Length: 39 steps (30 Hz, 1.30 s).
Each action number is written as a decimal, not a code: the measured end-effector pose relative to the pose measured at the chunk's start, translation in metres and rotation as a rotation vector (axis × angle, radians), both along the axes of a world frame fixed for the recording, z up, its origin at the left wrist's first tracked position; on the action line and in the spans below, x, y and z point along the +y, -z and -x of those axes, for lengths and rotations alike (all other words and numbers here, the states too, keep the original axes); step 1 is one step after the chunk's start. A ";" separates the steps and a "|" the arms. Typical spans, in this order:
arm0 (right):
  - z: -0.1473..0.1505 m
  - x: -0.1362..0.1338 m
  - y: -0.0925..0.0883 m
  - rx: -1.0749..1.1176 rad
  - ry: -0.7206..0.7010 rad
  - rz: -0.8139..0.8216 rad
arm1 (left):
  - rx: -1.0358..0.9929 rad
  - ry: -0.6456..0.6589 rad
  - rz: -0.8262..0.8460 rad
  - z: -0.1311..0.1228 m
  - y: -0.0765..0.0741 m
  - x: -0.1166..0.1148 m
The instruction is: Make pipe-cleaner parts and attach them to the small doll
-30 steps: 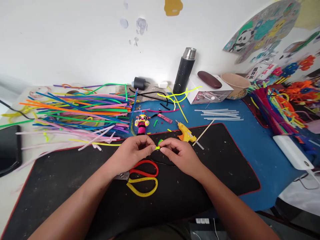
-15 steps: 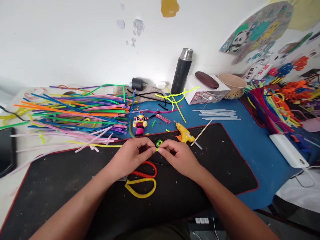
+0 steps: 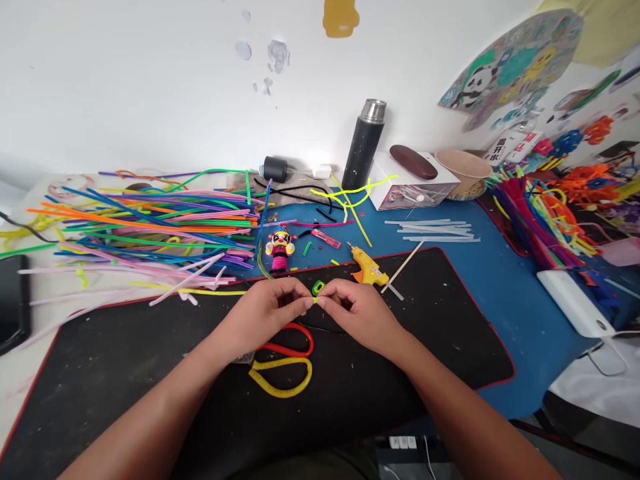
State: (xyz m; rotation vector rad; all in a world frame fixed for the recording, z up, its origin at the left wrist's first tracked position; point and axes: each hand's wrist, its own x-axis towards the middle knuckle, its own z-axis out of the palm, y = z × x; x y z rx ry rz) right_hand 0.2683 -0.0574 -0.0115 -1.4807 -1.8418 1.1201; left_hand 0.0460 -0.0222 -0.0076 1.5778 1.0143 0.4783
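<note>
A short yellow-green piece of pipe cleaner is pinched at its two ends between my hands. My left hand grips one end with thumb and forefinger, and my right hand does the same at the other; the fingertips hide most of it. Just behind them shows a small green and yellow loop; whether it is joined to the held piece I cannot tell. Scissors with red and yellow handles lie under my left wrist. Beyond my fingers stands a small colourful figure, and a yellow glue gun lies to the right.
Many coloured pipe cleaners are heaped at the left. Clear glue sticks, a black flask, a white box and a bowl are at the back. A white power bank-like device lies right. A black mat covers the front.
My hands stay almost in place, still pinching the small piece, with only a slight shift of the fingers. The camera view has tilted very slightly.
</note>
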 end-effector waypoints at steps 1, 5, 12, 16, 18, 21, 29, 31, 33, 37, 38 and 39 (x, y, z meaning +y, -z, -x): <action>0.000 0.000 0.000 -0.013 -0.008 -0.008 | 0.018 -0.003 -0.017 0.000 0.000 -0.001; 0.000 0.001 0.002 -0.056 -0.015 -0.016 | 0.053 -0.018 -0.029 -0.002 0.002 -0.002; -0.006 0.004 -0.004 -0.104 -0.053 -0.040 | 0.025 -0.043 -0.003 -0.004 0.003 -0.004; -0.014 0.015 -0.013 -0.203 -0.079 -0.039 | -0.009 -0.110 -0.034 -0.002 0.005 0.000; -0.018 0.022 -0.017 -0.261 -0.096 -0.032 | -0.002 -0.152 -0.065 -0.001 0.007 0.002; -0.023 0.033 -0.019 -0.347 -0.147 -0.056 | 0.021 -0.158 -0.086 0.000 0.010 0.003; -0.022 0.052 -0.013 -0.553 -0.356 -0.141 | 0.051 -0.161 -0.105 0.001 0.014 0.004; -0.022 0.056 -0.013 -0.595 -0.389 -0.155 | 0.054 -0.159 -0.104 0.002 0.014 0.004; -0.022 0.058 -0.014 -0.636 -0.408 -0.163 | 0.058 -0.158 -0.103 0.002 0.014 0.005; -0.020 0.062 -0.019 -0.676 -0.443 -0.156 | 0.067 -0.158 -0.110 0.001 0.011 0.006; -0.020 0.063 -0.020 -0.673 -0.454 -0.157 | 0.074 -0.158 -0.114 0.001 0.010 0.006; -0.020 0.064 -0.020 -0.671 -0.462 -0.158 | 0.080 -0.156 -0.117 0.001 0.009 0.006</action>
